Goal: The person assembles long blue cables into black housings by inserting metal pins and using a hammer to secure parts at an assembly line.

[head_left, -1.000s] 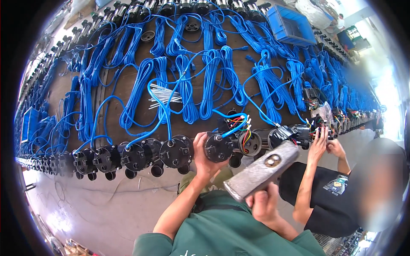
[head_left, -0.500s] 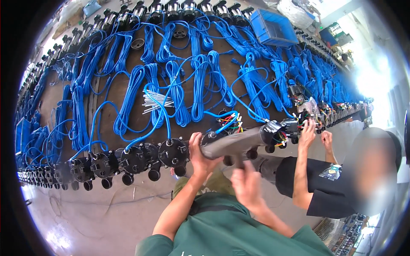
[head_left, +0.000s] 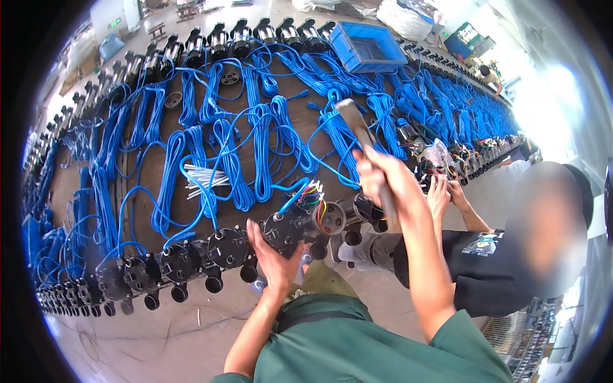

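Note:
My right hand [head_left: 397,185] is closed round the handle of a hammer [head_left: 357,124]. It is raised over the row of black pumps, with the hammer's head up and the handle end down. My left hand [head_left: 276,263] cups the near side of a black pump [head_left: 283,233], thumb and fingers apart on either side of the body. A blue cable enters this pump's cap. Beside it, to the right, is a round open housing [head_left: 330,218] with coloured wires [head_left: 313,195] standing up at its rim.
More black pumps [head_left: 228,247] line the near edge of the brown table [head_left: 191,83]. Coiled blue cables [head_left: 262,153] and a bundle of white ties [head_left: 205,179] lie on it. A blue crate [head_left: 367,48] sits at the back. At right a co-worker's hands [head_left: 439,196] work near wires.
My right hand has lifted the hammer, from a blurred low position near the pumps up and to the right. My left hand remains at the pump. The view has shifted slightly.

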Demonstrator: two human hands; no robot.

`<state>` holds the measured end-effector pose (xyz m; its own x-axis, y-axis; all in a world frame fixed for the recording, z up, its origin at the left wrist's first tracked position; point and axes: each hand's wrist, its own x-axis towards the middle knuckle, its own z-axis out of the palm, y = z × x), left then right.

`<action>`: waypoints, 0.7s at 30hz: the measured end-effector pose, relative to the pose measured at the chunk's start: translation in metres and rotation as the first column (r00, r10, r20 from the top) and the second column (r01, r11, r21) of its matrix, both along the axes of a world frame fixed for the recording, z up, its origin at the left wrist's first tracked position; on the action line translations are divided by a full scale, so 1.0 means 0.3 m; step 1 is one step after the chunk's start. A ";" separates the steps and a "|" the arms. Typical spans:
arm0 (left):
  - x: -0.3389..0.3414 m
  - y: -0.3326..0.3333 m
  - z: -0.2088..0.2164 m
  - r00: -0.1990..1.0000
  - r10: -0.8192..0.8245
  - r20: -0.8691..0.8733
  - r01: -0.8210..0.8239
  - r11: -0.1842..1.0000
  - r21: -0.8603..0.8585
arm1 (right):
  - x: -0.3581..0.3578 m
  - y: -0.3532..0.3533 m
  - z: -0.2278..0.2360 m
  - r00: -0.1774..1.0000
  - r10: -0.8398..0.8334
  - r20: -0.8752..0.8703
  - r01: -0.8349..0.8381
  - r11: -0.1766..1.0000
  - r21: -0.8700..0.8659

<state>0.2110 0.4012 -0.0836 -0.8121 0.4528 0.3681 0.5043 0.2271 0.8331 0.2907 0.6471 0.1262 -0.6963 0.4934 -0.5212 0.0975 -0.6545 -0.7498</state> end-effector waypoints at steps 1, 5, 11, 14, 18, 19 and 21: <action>0.042 0.006 0.056 0.996 -0.003 -0.090 0.003 1.000 0.003 | -0.035 0.131 -0.042 1.000 0.013 0.004 -0.013 1.000 -0.018; 0.130 0.117 0.299 0.914 -0.257 -0.314 0.255 0.966 -0.047 | -0.172 0.494 -0.296 0.944 0.202 0.259 -0.256 0.947 0.192; -0.135 0.604 0.264 0.940 -0.329 0.087 0.270 0.565 -0.780 | -0.177 0.820 -0.655 0.456 0.317 0.832 -0.890 0.173 0.422; -0.294 0.681 0.239 0.944 -0.162 0.287 0.314 0.184 -0.931 | -0.205 0.821 -0.734 0.289 -0.095 0.953 -0.933 -0.251 0.258; -0.407 0.665 0.019 0.833 0.027 0.553 0.553 0.015 -0.833 | -0.277 0.745 -0.751 0.200 -0.305 0.931 -0.930 -0.357 0.082; -0.396 0.690 0.035 0.718 0.221 0.660 0.674 0.015 -0.738 | -0.276 0.723 -0.727 0.247 -0.223 0.943 -0.918 -0.366 0.153; -0.364 0.684 0.063 0.734 0.254 0.630 0.613 0.151 -0.775 | -0.314 0.643 -0.637 0.276 0.065 0.959 -0.914 -0.290 0.283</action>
